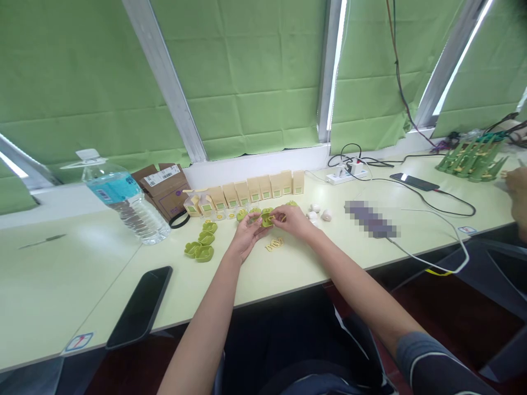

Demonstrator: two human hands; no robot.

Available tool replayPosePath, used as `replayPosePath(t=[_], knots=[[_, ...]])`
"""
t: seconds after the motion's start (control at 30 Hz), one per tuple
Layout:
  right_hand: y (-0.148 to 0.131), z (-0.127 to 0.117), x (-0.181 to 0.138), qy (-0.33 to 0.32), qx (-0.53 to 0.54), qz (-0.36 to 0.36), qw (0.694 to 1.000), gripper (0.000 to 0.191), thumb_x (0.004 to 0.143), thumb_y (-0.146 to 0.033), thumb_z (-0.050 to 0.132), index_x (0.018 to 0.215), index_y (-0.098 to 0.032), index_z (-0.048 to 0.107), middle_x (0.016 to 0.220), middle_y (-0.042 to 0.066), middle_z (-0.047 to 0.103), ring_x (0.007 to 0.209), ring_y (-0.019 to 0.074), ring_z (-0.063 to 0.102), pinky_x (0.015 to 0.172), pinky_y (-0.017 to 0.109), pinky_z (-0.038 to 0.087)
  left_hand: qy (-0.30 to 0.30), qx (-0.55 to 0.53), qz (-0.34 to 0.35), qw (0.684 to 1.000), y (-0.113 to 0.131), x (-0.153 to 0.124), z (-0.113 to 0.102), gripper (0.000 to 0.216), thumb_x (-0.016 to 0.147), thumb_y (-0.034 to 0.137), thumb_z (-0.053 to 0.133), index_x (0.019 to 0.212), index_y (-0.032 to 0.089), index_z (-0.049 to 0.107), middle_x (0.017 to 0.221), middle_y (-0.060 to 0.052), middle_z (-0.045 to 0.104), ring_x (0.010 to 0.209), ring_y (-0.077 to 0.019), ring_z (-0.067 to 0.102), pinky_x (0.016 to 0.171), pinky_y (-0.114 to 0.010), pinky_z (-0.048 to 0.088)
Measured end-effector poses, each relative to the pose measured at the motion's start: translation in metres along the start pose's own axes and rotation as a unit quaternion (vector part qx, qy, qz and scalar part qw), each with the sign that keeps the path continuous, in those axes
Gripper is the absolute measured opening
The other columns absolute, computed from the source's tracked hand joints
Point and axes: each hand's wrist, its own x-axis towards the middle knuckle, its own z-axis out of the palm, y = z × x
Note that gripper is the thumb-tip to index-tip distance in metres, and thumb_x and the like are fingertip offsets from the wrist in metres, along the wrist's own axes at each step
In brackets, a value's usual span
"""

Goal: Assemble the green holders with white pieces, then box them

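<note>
Near the table's middle, my left hand (247, 237) is closed around a small green lidded case (267, 219), which stands open. My right hand (295, 221) pinches a thin pale-yellow strip (272, 218) at the case; its fingertips partly hide both. Just below lie several similar yellow strips (274, 244), loosely heaped. Several green open cases (205, 253) rest to the left of my hands. More green pieces (242, 214) sit behind my fingers, partly covered. Beside my right hand are a few small white rounded pieces (315, 208).
Behind stands a row of small cream boxes (254, 189). At left are a large water bottle (119, 192), a cardboard box (164, 189) and a black phone (140, 307). A power strip (346, 173), cables and another phone (414, 182) lie right. Another person's hand (517, 189) is beside green spiky pieces (473, 159).
</note>
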Motion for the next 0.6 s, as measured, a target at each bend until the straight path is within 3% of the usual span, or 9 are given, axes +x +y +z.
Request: replayPosePath(t=[0.33,0.6], knots=[[-0.0006,-0.0038,-0.0002,-0.016,-0.016,-0.03,0.999,0.011,0.084,-0.019,0.072,0.093,-0.02,0.079,0.081,0.002,0.074,0.068,0.0126,0.063,0.069,0.024,0.047,-0.024,0.016,-0.01,1.0,0.0025,-0.0041,0.0033,0.042,0.084,0.022,0.077,0.124,0.015,0.064,0.112,-0.011,0.073,0.092,-0.0151,0.071,0.111,-0.044,0.048],[-0.0024,-0.008,-0.0021,-0.017,0.006,-0.035,0.999,0.01,0.086,-0.024,0.071,0.088,-0.023,0.081,0.079,0.002,0.075,0.069,0.0137,0.065,0.068,0.024,0.046,-0.052,0.023,0.001,0.998,-0.0017,-0.0012,-0.0004,0.038,0.082,0.023,0.08,0.119,0.017,0.072,0.128,-0.012,0.068,0.11,-0.019,0.067,0.112,-0.041,0.046]])
